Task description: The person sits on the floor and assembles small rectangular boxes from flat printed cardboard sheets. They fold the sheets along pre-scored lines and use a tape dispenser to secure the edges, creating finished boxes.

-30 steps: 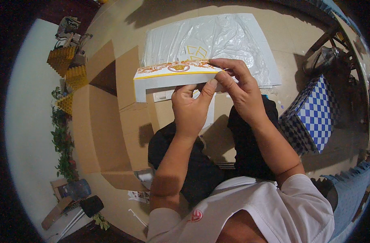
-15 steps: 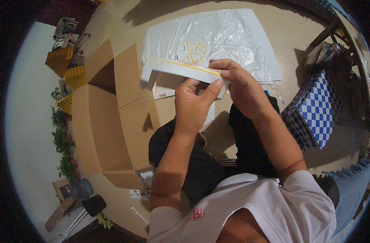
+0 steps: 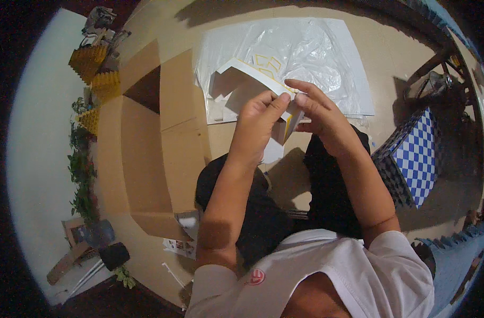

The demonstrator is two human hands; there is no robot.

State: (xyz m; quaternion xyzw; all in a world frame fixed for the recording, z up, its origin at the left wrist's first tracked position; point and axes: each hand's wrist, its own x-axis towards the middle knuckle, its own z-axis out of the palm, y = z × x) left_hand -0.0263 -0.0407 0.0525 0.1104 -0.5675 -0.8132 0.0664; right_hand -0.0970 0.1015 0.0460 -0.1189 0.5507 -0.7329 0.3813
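Above my knees I hold a folded white cardboard piece (image 3: 255,74) with yellow lines along its edges. It looks like a partly folded open box, with one long side slanting up to the left. My left hand (image 3: 259,119) grips it near its right end, the thumb on top and the fingers partly hidden behind. At the same end, my right hand (image 3: 324,119) pinches the corner between thumb and fingertips. Beyond my hands, several flat pieces with yellow outlines (image 3: 271,63) lie on plastic film (image 3: 305,47) over a white stack of sheets (image 3: 356,69).
A large open cardboard box (image 3: 181,132) stands on the floor at my left. Plants (image 3: 83,185) and yellow stacked items (image 3: 88,62) line the wall behind it. On the right are a blue-and-white checkered box (image 3: 418,153) and a dark rack (image 3: 435,63).
The cardboard piece has turned, so its left end points further away and its right end shows a folded flap. My left thumb has moved onto the edge beside my right fingertips.
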